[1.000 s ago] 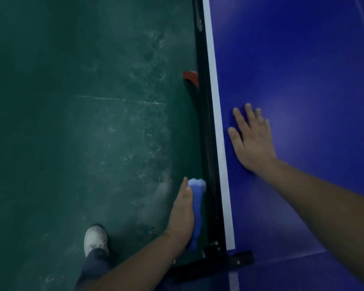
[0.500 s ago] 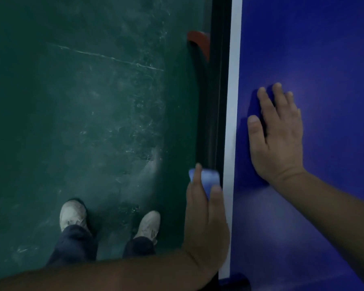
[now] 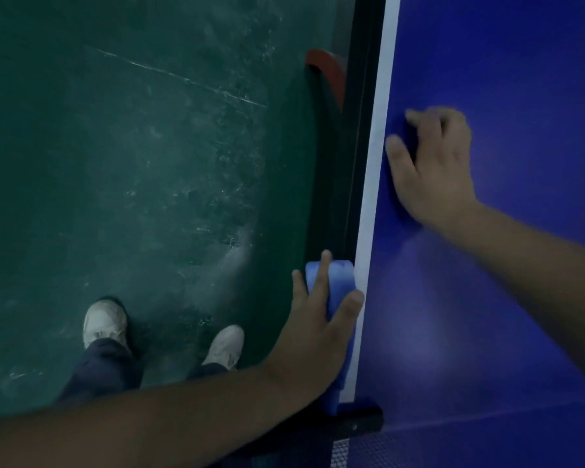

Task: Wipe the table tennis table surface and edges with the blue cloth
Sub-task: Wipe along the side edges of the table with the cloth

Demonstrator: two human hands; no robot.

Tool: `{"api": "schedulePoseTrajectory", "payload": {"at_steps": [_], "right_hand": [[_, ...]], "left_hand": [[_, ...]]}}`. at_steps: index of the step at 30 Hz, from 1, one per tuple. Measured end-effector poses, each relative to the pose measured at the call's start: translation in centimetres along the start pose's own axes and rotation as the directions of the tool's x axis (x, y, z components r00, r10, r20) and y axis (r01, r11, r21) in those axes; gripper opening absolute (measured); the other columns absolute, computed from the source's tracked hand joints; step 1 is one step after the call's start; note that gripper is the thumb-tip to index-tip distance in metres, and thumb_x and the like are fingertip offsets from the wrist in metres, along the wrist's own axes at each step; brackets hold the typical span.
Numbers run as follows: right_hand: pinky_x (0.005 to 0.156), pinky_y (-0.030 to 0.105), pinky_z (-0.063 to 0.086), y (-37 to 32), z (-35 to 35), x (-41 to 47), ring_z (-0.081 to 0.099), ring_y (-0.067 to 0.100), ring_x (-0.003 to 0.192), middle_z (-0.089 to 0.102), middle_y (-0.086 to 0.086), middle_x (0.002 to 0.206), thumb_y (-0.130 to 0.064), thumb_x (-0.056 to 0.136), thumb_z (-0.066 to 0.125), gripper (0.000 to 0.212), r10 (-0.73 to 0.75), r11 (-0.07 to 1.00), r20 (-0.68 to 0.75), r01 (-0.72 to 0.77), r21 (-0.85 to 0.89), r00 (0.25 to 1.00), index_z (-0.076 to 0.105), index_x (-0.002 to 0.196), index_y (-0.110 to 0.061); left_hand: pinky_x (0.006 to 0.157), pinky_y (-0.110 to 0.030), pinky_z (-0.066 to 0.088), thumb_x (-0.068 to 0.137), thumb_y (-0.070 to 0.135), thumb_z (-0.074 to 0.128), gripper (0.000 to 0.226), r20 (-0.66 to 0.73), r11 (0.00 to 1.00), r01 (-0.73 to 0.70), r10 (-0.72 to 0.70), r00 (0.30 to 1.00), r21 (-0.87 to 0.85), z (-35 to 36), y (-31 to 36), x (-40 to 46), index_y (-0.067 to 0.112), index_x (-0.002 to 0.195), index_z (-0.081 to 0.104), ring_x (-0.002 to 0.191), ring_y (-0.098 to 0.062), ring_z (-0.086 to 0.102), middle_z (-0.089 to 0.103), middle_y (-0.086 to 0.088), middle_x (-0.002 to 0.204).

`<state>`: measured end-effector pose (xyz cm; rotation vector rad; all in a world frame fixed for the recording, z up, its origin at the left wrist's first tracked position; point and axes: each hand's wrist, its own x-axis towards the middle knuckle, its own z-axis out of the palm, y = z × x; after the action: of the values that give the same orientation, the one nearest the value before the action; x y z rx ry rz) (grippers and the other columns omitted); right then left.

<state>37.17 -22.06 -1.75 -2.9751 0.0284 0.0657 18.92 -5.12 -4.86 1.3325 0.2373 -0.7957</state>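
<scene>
Right hand (image 3: 433,170) fingers now curled, blurred

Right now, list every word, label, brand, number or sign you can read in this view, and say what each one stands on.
None: no readable text shows anywhere in this view.
The table, its white edge line and black side rail show no lettering.
The blue cloth under the left hand is plain.
The white shoes are too dim and blurred to show any brand.
The green floor has only scuffs and a painted line.
</scene>
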Motion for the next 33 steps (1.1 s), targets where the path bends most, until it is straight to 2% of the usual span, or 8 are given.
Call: {"api": "schedulePoseTrajectory", "payload": {"at_steps": [2, 5, 10, 16, 19, 22, 28, 33], "right_hand": [[0.122, 0.042, 0.013, -1.0, 0.2, 3.4, 0.019, 0.034, 0.149, 0.023, 0.018, 0.161, -0.046, 0.105, 0.034, 0.058, 0.018, 1.000, 0.038, -0.018, -0.013, 0.999, 0.034, 0.154, -0.017], [0.124, 0.048, 0.001, -1.5, 1.2, 4.9, 0.002, 0.028, 0.155, 0.008, 0.005, 0.168, -0.048, 0.106, 0.025, 0.058, 0.084, 0.995, 0.032, -0.082, -0.052, 0.996, 0.020, 0.160, -0.028], [0.124, 0.048, 0.003, -0.9, 1.4, 4.6, 0.004, 0.027, 0.155, 0.011, 0.004, 0.168, -0.050, 0.105, 0.025, 0.058, 0.076, 0.996, -0.011, -0.076, -0.037, 0.997, 0.023, 0.159, -0.027], [0.125, 0.048, 0.002, -0.8, 1.4, 4.6, 0.003, 0.027, 0.155, 0.011, 0.003, 0.168, -0.049, 0.105, 0.025, 0.058, 0.069, 0.998, -0.009, -0.069, -0.006, 0.998, 0.024, 0.159, -0.027], [0.125, 0.049, 0.002, -0.8, 1.4, 4.8, 0.003, 0.027, 0.155, 0.010, 0.004, 0.168, -0.049, 0.105, 0.026, 0.058, 0.075, 0.997, -0.013, -0.075, -0.011, 0.997, 0.024, 0.159, -0.027], [0.124, 0.049, 0.004, -0.7, 1.4, 4.8, 0.004, 0.028, 0.155, 0.011, 0.005, 0.168, -0.049, 0.106, 0.026, 0.058, 0.071, 0.997, -0.025, -0.071, -0.012, 0.997, 0.024, 0.159, -0.027], [0.124, 0.049, 0.005, -1.1, 1.4, 4.6, 0.006, 0.030, 0.155, 0.013, 0.007, 0.168, -0.049, 0.105, 0.024, 0.060, 0.062, 0.997, -0.022, -0.063, -0.043, 0.998, 0.024, 0.159, -0.024], [0.125, 0.049, 0.005, -0.4, 1.5, 4.4, 0.007, 0.030, 0.155, 0.014, 0.008, 0.167, -0.048, 0.106, 0.025, 0.058, 0.063, 0.997, -0.030, -0.064, -0.032, 0.998, 0.024, 0.159, -0.022]], "left_hand": [[0.110, -0.001, 0.006, 0.091, 0.069, 0.034, 0.066, -0.044, 0.991, -0.098, 0.102, 0.994, 0.086, 0.1, 0.8, 1.3, 0.061, 0.146, -0.002, 0.129, 0.030, -0.022, -0.025, 0.017, 0.163], [0.127, -0.041, 0.004, 0.097, 0.070, 0.026, 0.067, -0.194, 0.946, -0.235, 0.279, 0.940, 0.222, 0.3, 1.1, 4.9, 0.046, 0.157, 0.006, 0.148, 0.005, -0.021, -0.023, 0.013, 0.165], [0.125, -0.036, 0.020, 0.103, 0.040, 0.039, 0.063, -0.360, 0.958, -0.286, 0.268, 0.894, 0.004, -2.0, 7.6, 13.9, 0.014, 0.159, 0.025, 0.153, -0.009, 0.015, 0.015, -0.005, 0.168], [0.122, -0.017, 0.006, 0.103, 0.061, 0.026, 0.054, 0.059, 0.949, -0.313, 0.311, 0.949, 0.029, -1.1, -0.6, 2.4, 0.068, 0.140, -0.012, 0.150, 0.008, -0.007, -0.016, 0.027, 0.164], [0.125, -0.026, 0.008, 0.099, 0.066, 0.028, 0.065, 0.223, 0.877, -0.424, 0.376, 0.899, 0.226, -2.4, -2.2, 2.8, 0.065, 0.143, -0.020, 0.152, 0.000, -0.014, -0.028, 0.029, 0.159], [0.125, -0.049, 0.016, 0.104, 0.053, 0.033, 0.066, 0.072, 0.794, -0.570, 0.569, 0.819, 0.210, -1.6, -0.5, 6.8, 0.039, 0.159, -0.001, 0.157, -0.024, -0.005, -0.016, -0.005, 0.168], [0.107, -0.001, 0.015, 0.104, 0.039, 0.047, 0.064, -0.250, 0.936, -0.351, 0.340, 0.907, 0.000, -2.2, 7.8, 14.1, 0.021, 0.160, 0.023, 0.154, -0.006, 0.011, 0.015, -0.006, 0.169], [0.102, 0.008, 0.007, 0.103, 0.042, 0.045, 0.067, 0.047, 0.975, -0.215, 0.218, 0.975, -0.061, -0.9, 1.6, 3.5, 0.046, 0.150, -0.002, 0.133, 0.032, -0.005, -0.011, 0.008, 0.168]]}}
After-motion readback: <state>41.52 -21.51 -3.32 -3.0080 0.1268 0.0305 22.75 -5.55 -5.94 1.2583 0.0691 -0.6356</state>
